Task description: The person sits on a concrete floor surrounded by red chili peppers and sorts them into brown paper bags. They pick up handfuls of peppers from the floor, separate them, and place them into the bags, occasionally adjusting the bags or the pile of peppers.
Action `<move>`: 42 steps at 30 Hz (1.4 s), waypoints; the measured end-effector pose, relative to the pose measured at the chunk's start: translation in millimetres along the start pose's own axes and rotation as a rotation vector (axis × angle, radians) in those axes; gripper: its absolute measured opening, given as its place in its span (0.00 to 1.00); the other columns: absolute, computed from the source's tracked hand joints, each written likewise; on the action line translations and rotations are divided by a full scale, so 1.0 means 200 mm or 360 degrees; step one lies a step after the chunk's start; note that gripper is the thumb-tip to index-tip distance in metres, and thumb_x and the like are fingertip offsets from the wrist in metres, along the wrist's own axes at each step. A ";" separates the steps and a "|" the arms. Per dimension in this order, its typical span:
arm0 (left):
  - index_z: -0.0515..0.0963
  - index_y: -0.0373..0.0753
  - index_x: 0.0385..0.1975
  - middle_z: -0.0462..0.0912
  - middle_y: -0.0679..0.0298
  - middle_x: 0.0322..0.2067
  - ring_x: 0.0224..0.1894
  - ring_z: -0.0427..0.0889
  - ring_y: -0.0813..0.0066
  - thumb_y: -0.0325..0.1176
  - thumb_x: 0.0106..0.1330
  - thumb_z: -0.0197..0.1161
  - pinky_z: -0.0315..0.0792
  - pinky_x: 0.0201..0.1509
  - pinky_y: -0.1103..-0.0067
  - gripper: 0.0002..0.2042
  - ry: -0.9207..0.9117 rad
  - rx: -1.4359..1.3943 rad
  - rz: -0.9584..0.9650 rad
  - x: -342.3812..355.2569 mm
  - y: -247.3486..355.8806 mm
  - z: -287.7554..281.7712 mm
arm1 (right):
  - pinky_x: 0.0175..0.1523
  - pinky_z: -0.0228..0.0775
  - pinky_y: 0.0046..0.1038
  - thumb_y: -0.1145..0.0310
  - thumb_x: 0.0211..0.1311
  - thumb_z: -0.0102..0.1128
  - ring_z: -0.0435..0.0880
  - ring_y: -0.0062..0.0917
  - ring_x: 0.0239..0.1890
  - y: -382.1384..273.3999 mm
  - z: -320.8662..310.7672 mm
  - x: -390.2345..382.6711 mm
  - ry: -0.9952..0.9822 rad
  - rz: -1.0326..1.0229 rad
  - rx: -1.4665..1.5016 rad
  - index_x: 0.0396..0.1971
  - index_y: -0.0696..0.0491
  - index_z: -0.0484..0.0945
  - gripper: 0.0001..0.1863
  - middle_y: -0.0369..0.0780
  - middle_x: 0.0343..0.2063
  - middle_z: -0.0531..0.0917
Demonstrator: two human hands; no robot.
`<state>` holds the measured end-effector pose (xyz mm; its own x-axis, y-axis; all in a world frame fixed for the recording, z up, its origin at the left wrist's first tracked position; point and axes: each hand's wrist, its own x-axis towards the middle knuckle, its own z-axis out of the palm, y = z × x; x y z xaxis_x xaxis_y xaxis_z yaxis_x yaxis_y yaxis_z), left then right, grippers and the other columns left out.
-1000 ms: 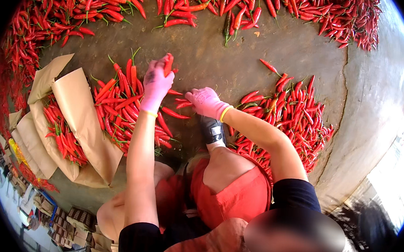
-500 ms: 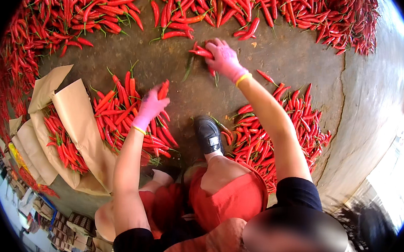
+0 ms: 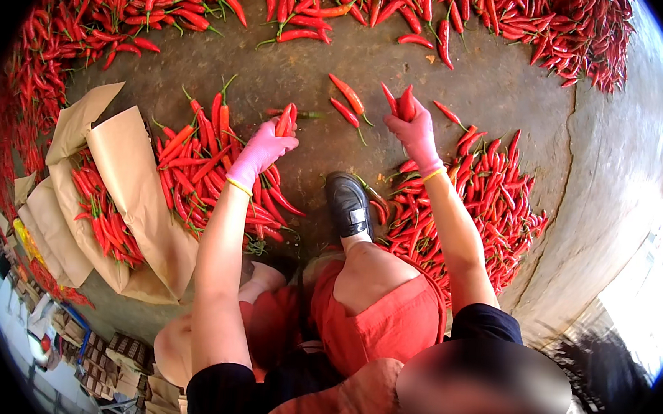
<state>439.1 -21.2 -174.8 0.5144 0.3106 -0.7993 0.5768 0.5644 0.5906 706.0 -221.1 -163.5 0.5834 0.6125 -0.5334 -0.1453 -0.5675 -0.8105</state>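
I see left grip (image 3: 268,149) and right grip (image 3: 416,134) clamped on red chillies (image 3: 286,119). Likely light, slick, bruisable: hold mid-body.

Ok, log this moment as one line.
left grip: holds red chilies | right grip: holds more chilies | floor between them: loose chilies | brown paper bag: far left, bagged chilies inside
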 end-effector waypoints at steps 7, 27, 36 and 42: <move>0.73 0.36 0.42 0.71 0.72 0.27 0.23 0.66 0.85 0.19 0.56 0.63 0.60 0.26 0.84 0.14 0.0347 -0.0664 0.0271 -0.07 0.01 0.10 | 0.35 0.69 0.30 0.68 0.49 0.69 0.75 0.27 0.26 -0.15 0.19 0.21 0.0240 -0.0500 -0.0572 0.36 0.56 0.75 0.16 0.40 0.23 0.77; 0.75 0.36 0.54 0.83 0.64 0.44 0.42 0.82 0.73 0.29 0.65 0.65 0.77 0.46 0.74 0.18 0.0026 -0.0755 0.0271 0.09 -0.04 0.69 | 0.38 0.75 0.22 0.78 0.56 0.66 0.80 0.14 0.33 -0.25 -0.05 0.11 -0.0440 0.0038 0.0469 0.39 0.58 0.80 0.10 0.30 0.31 0.81; 0.78 0.36 0.39 0.83 0.64 0.33 0.32 0.83 0.74 0.24 0.59 0.67 0.79 0.35 0.76 0.09 0.0282 -0.0853 0.0416 0.03 0.14 0.35 | 0.28 0.66 0.20 0.70 0.57 0.66 0.73 0.12 0.23 -0.39 -0.15 0.34 -0.0252 -0.0207 -0.0066 0.36 0.53 0.79 0.08 0.27 0.24 0.77; 0.79 0.37 0.36 0.78 0.71 0.24 0.23 0.72 0.84 0.25 0.60 0.66 0.64 0.27 0.82 0.06 0.0733 -0.0265 0.1025 0.46 0.72 -0.06 | 0.60 0.70 0.38 0.64 0.45 0.69 0.77 0.45 0.54 -0.45 -0.29 1.09 0.0471 -0.0970 -0.0514 0.39 0.55 0.83 0.19 0.50 0.52 0.79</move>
<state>562.4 97.4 -164.4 0.3793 0.8770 -0.2949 0.1354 0.2626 0.9553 891.9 -68.0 -192.9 0.6825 0.7223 0.1114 0.4875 -0.3365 -0.8057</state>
